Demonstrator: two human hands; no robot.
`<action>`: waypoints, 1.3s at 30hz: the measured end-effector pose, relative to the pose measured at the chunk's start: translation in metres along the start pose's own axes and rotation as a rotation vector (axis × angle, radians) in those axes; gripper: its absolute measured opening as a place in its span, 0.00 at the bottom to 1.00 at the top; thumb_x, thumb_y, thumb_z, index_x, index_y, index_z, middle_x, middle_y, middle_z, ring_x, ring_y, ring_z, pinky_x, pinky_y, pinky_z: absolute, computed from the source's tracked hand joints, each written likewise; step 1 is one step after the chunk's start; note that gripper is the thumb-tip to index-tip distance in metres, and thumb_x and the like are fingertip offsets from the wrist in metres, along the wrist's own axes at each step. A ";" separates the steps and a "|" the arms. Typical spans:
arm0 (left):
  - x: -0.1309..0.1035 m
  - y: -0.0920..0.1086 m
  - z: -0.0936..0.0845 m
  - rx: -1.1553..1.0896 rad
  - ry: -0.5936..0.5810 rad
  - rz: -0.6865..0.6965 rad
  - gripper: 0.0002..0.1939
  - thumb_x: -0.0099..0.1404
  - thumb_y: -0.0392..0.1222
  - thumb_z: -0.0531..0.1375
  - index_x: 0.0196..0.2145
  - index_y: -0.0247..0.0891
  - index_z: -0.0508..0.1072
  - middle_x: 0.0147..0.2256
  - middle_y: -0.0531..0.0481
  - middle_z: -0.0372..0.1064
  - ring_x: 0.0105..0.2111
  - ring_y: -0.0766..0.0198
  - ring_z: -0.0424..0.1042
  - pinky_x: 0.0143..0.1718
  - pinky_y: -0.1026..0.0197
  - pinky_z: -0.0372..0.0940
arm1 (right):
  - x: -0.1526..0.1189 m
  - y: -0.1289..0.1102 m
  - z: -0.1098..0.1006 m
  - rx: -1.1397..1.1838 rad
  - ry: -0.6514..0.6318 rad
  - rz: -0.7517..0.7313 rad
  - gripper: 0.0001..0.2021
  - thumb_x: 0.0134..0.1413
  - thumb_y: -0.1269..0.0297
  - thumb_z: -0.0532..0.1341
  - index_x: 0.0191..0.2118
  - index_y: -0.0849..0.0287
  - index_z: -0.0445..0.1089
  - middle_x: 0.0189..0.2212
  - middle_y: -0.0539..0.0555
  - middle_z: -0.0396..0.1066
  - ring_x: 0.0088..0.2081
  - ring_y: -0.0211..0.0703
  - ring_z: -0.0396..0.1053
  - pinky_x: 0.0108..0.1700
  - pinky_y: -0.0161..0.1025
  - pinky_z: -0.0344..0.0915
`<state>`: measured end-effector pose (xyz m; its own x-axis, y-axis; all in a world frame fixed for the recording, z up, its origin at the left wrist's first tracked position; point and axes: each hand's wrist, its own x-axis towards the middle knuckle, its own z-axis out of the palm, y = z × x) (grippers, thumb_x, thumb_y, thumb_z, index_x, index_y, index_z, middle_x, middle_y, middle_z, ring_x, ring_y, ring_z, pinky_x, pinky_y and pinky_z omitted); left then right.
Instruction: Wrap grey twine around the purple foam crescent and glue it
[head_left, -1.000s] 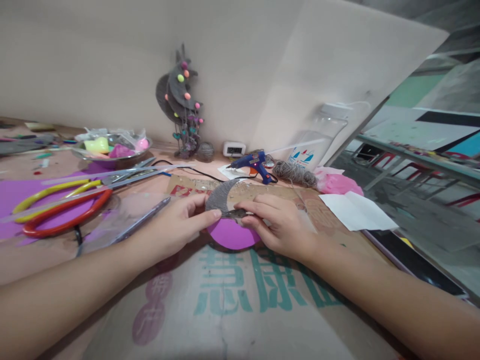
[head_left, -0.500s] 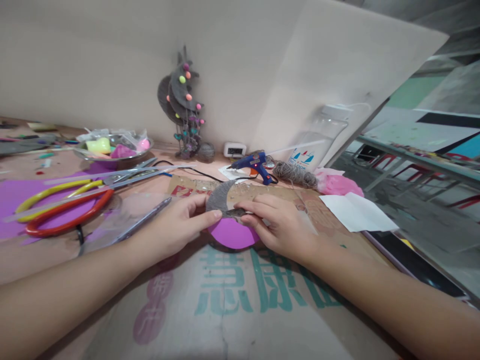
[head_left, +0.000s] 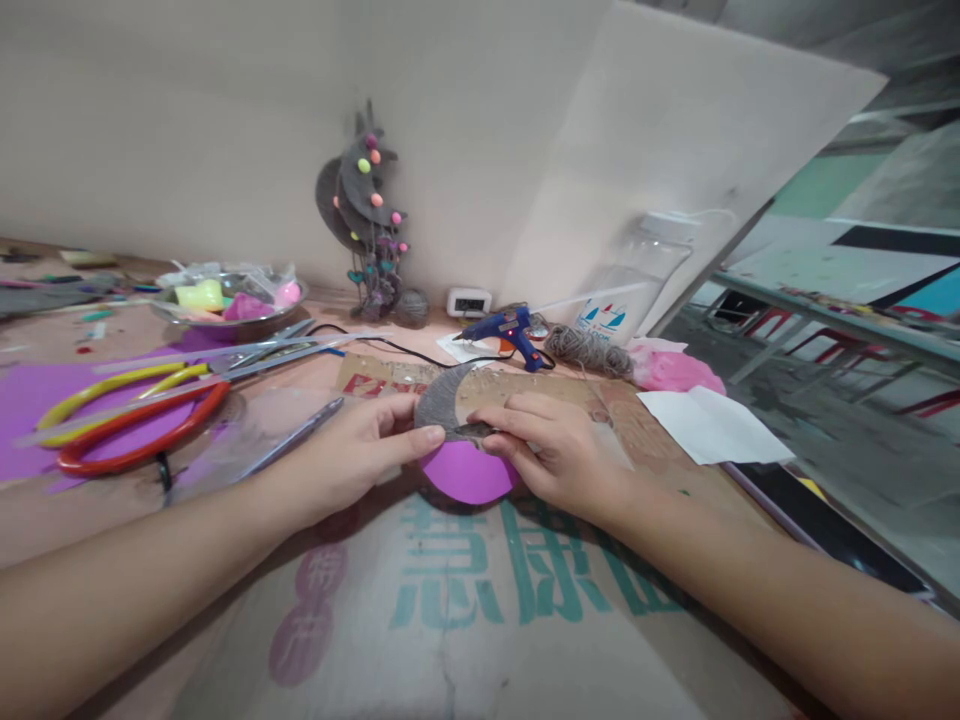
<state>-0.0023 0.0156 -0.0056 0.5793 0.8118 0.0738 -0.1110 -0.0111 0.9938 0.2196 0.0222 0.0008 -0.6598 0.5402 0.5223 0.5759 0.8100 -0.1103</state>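
Cluttered tabletop (head_left: pixel 480 620), cardboard-covered. Nothing really changed over the last second: left hand (head_left: pixel 352 455) and right hand (head_left: pixel 551 450) still pinch the grey crescent (head_left: pixel 441 400) over the purple disc (head_left: pixel 465 472) mid-tabletop. Glue gun (head_left: pixel 506 330) idle near back edge.

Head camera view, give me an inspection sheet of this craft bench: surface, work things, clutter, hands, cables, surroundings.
Surface: flattened cardboard with green print covers the bench.
Work things: grey crescent lying over a purple disc, both on the cardboard.
Clutter: red scissors, yellow scissors, pen, metal bowl of coloured bits, twine, pink bag, white paper.
Hands: left hand and right hand both pinch the crescent's lower tip.
Cables: black cord runs to the blue glue gun.
Surroundings: wall with a finished crescent ornament; plastic jar.
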 end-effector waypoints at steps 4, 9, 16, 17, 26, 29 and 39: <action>0.000 0.000 0.001 -0.009 0.012 -0.027 0.17 0.61 0.41 0.57 0.49 0.39 0.70 0.45 0.47 0.71 0.44 0.58 0.69 0.49 0.55 0.60 | -0.001 0.002 0.002 0.000 0.015 -0.011 0.12 0.60 0.63 0.54 0.43 0.62 0.69 0.28 0.54 0.68 0.30 0.39 0.63 0.32 0.36 0.58; -0.001 0.003 0.004 0.016 0.076 -0.068 0.16 0.61 0.41 0.58 0.47 0.37 0.71 0.43 0.47 0.72 0.41 0.59 0.69 0.47 0.55 0.61 | -0.001 0.002 0.002 0.012 0.018 -0.003 0.12 0.59 0.63 0.55 0.45 0.62 0.68 0.32 0.55 0.70 0.33 0.40 0.64 0.35 0.37 0.59; -0.001 0.003 0.004 0.035 0.104 -0.085 0.16 0.60 0.43 0.58 0.46 0.38 0.72 0.41 0.48 0.73 0.39 0.61 0.69 0.43 0.59 0.62 | -0.002 0.002 0.001 -0.008 0.023 -0.036 0.13 0.58 0.63 0.56 0.47 0.62 0.67 0.31 0.55 0.69 0.33 0.40 0.64 0.34 0.37 0.59; -0.001 0.002 0.004 0.039 0.107 -0.087 0.16 0.60 0.43 0.58 0.46 0.39 0.72 0.41 0.49 0.73 0.39 0.61 0.69 0.42 0.59 0.62 | -0.002 0.001 0.000 -0.015 0.014 -0.039 0.13 0.58 0.63 0.56 0.47 0.62 0.67 0.32 0.55 0.69 0.33 0.40 0.64 0.34 0.37 0.59; -0.002 0.001 0.005 0.048 0.115 -0.090 0.15 0.60 0.43 0.58 0.45 0.38 0.72 0.41 0.48 0.72 0.39 0.61 0.69 0.42 0.59 0.62 | 0.001 -0.004 -0.003 -0.080 -0.011 -0.021 0.14 0.59 0.62 0.54 0.47 0.62 0.68 0.32 0.56 0.69 0.34 0.42 0.66 0.36 0.38 0.61; -0.002 0.001 0.004 0.060 0.113 -0.086 0.16 0.61 0.44 0.58 0.46 0.38 0.71 0.41 0.48 0.72 0.39 0.60 0.69 0.43 0.58 0.62 | 0.000 -0.004 -0.003 -0.091 -0.015 -0.022 0.14 0.60 0.62 0.54 0.47 0.62 0.68 0.31 0.55 0.69 0.33 0.41 0.65 0.34 0.38 0.61; -0.001 0.001 0.004 0.072 0.119 -0.070 0.16 0.61 0.43 0.57 0.46 0.36 0.71 0.40 0.47 0.72 0.39 0.59 0.69 0.43 0.57 0.62 | 0.001 -0.003 -0.003 -0.084 0.001 -0.046 0.15 0.58 0.62 0.55 0.47 0.64 0.68 0.31 0.56 0.69 0.33 0.42 0.65 0.35 0.38 0.61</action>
<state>0.0001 0.0130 -0.0044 0.4830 0.8756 -0.0018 -0.0130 0.0093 0.9999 0.2187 0.0200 0.0044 -0.6863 0.5026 0.5257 0.5836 0.8119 -0.0144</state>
